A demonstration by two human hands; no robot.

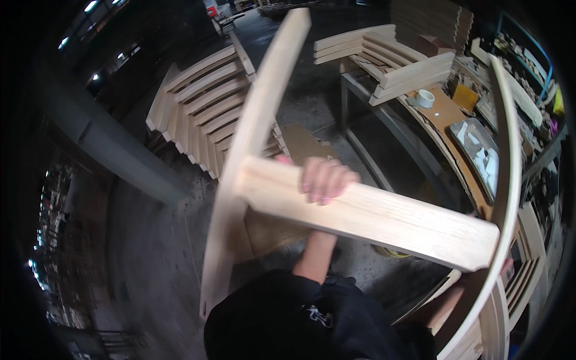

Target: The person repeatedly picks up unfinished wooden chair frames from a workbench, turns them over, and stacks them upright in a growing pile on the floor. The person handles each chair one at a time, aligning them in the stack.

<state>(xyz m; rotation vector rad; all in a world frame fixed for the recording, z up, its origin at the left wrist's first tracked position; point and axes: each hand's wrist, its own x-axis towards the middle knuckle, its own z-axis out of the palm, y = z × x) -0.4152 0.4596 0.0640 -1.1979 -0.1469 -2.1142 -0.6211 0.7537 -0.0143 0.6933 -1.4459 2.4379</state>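
Observation:
A pale wooden frame (384,219) spans the view, made of a wide crossboard between two long curved side rails. Over the crossboard's upper edge my left hand (327,180) is closed, its fingers bent down onto the board's face. The left forearm passes behind the board. At the right side rail, part of my right hand (507,266) shows just past the rail, near the crossboard's end. It appears closed round that joint, though the rail and board hide most of it. The left side rail is blurred.
Stacked wooden frames (204,102) stand beyond the left rail. A bench (441,111) at right bears more wooden frames (390,60), a white roll (425,98) and a metal tray (462,135) with white pieces. A thick grey post (114,144) slants at left. Slatted wooden pieces (525,270) lie close at lower right.

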